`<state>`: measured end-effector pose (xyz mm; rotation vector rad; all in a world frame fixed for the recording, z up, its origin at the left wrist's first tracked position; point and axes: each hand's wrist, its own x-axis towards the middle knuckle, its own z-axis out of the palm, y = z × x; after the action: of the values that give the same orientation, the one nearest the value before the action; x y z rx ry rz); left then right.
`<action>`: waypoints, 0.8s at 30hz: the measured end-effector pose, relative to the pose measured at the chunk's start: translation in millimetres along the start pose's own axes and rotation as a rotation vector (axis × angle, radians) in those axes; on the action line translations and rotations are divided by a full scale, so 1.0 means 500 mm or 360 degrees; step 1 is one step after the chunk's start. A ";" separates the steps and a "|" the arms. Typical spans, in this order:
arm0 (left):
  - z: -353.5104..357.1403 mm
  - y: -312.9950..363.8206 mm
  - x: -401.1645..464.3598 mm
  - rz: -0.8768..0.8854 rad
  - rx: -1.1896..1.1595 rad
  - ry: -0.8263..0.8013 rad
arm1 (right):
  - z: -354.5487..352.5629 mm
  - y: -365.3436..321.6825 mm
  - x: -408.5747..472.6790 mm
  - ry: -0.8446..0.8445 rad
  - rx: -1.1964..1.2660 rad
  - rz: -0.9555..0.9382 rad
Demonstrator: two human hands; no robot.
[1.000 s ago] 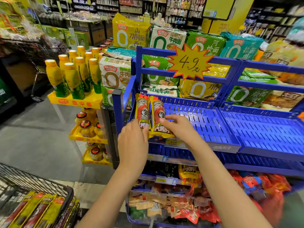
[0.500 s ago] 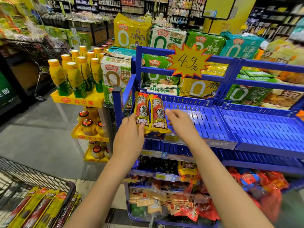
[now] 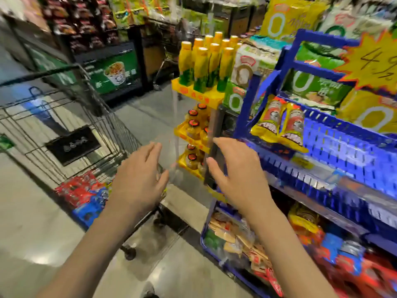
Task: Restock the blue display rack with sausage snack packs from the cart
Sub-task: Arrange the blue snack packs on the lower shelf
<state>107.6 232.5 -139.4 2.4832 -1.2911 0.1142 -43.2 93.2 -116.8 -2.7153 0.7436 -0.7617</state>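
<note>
On blue rack (image 3: 348,147), two sausage packs (image 3: 279,123), above empty fingers (image 3: 217,143)

Both hands are off the two sausage packs (image 3: 280,122), which now lean unheld at the left end of the blue rack (image 3: 335,147) shelf. The left hand (image 3: 137,181) and right hand (image 3: 240,177) hang empty in mid-air, fingers loosely spread. The view swings left, bringing the cart (image 3: 71,125) into sight.
</note>
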 end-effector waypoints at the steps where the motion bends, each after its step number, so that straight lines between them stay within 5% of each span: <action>1: 0.008 -0.036 -0.030 -0.0059 0.0034 -0.0058 | 0.043 -0.018 -0.008 -0.0099 0.0000 -0.0052; 13: 0.064 -0.438 -0.262 -0.0390 0.0005 -0.0610 | 0.416 -0.270 -0.103 -0.0967 0.0038 -0.0040; 24: 0.084 -0.692 -0.164 -0.0224 -0.0027 -0.0919 | 0.597 -0.414 -0.093 -0.1125 0.0107 0.0405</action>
<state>335.4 466.0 -287.1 2.6826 -1.2912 -0.6899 167.6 315.7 -317.1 -2.4839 0.8236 0.2275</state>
